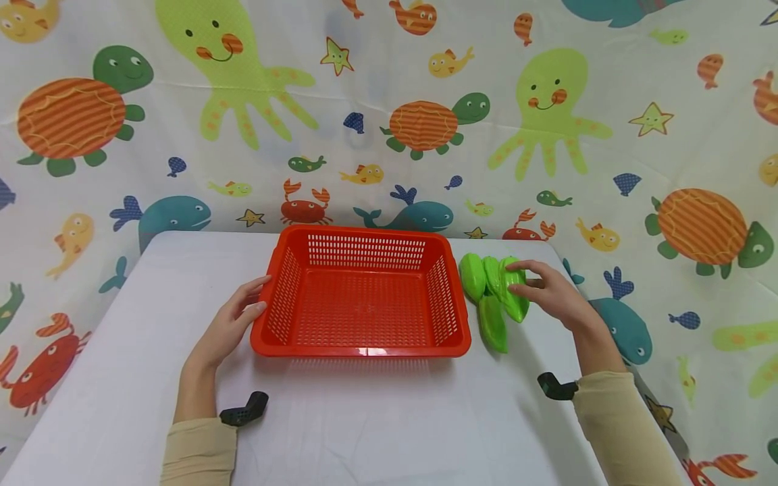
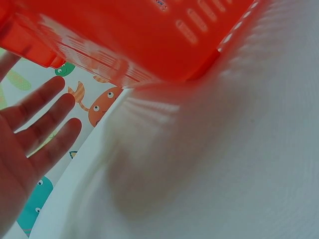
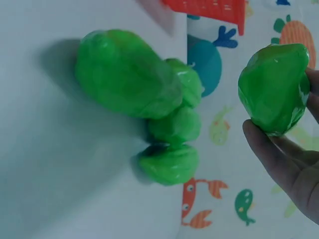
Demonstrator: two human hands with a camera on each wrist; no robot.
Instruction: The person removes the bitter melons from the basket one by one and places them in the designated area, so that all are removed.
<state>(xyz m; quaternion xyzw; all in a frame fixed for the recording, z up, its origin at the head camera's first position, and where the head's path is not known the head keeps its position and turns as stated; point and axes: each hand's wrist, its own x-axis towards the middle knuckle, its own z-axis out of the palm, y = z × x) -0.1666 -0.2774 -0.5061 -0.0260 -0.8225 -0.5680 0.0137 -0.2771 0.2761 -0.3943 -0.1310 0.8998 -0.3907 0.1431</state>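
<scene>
My right hand (image 1: 550, 290) pinches a glossy green mango (image 3: 274, 89) between thumb and fingers, lifted above the table in the right wrist view. Below it, several more green mangoes (image 3: 124, 74) lie close together on the white surface. In the head view they sit just right of a red plastic basket (image 1: 365, 350), whose slotted walls and floor show. At the basket's left rim is my left hand (image 1: 234, 317), its fingertips at the edge. The left wrist view shows that hand's fingers (image 2: 52, 142) spread and fairly straight beside the basket wall.
A white-covered table (image 1: 365, 425) carries the basket and the mangoes. Behind and at the sides hangs a curtain (image 1: 377, 61) printed with sea animals. Small black devices sit at both wrists, by the beige sleeves (image 1: 197, 452).
</scene>
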